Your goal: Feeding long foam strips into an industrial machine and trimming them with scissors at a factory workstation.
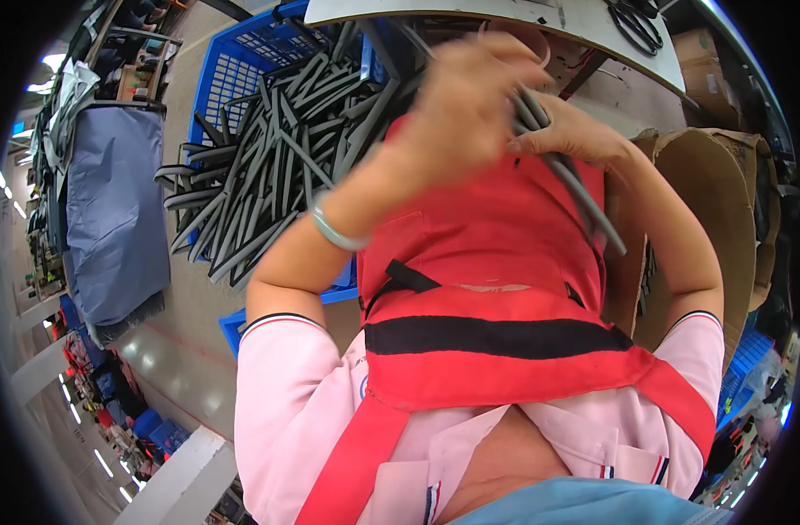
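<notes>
Far to the left lies a blue-grey cloth [115, 210] spread over some stand, and next to it a blue plastic crate [234, 66] heaped with grey rubbery strips [268, 157], many of them spilling over its rim toward the floor. That heap looks large, so by the look of it most of the strips have not been handled yet. Moving right, the left hand [461, 105], blurred with motion and with a pale green bangle [332, 229] on its wrist, is raised in front of the red apron [496, 262]; its fingers seem curled toward a small bundle of strips [575, 188], though the blur keeps me from saying how tightly. The right hand [570, 131] is closed around that bundle, which hangs down slanting across the apron. Above the hands runs the edge of a white bench [505, 17] with black scissors [634, 24] on it. To the right stands an open cardboard box [715, 192]; whether it already holds strips I cannot tell.
</notes>
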Demonstrator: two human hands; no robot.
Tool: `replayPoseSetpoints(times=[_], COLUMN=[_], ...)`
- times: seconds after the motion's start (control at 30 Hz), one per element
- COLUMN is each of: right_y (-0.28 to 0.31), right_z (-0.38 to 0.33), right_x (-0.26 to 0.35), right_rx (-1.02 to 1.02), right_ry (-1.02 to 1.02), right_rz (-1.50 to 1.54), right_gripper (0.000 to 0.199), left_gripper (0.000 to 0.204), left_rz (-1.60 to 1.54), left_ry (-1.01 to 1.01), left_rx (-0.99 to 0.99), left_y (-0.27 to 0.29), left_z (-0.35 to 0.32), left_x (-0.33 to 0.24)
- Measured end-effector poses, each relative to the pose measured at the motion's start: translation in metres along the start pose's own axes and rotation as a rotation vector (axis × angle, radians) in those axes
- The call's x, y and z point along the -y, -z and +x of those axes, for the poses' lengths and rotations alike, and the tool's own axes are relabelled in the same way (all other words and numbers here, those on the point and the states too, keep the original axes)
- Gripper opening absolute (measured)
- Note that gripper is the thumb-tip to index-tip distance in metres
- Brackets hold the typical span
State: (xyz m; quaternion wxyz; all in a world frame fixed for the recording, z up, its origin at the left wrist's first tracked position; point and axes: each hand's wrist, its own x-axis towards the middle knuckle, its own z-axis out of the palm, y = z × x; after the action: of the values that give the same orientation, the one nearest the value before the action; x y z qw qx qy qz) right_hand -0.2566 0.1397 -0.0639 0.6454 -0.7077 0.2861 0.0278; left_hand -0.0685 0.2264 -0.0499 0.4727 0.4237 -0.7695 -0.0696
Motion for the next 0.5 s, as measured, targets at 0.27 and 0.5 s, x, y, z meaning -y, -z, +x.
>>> replayPoseSetpoints(times=[0.27,0.5], right_y=[0.010,0.011], right_z=[-0.017,-0.044], right_x=[0.027,0.054], right_rx=[-0.303,-0.206], right_ry=[0.280,0.481], right_rz=[-1.175,-0.838], right_gripper=[0.060,0.047], left_gripper=[0.018,0.017], left_rz=[0.291,-0.320], left_ry=[0.217,0.321], left_rx=[0.660,0.549], left_y=[0.043,0.079], left_z=[-0.022,0.034], left_x=[0.067,-0.040])
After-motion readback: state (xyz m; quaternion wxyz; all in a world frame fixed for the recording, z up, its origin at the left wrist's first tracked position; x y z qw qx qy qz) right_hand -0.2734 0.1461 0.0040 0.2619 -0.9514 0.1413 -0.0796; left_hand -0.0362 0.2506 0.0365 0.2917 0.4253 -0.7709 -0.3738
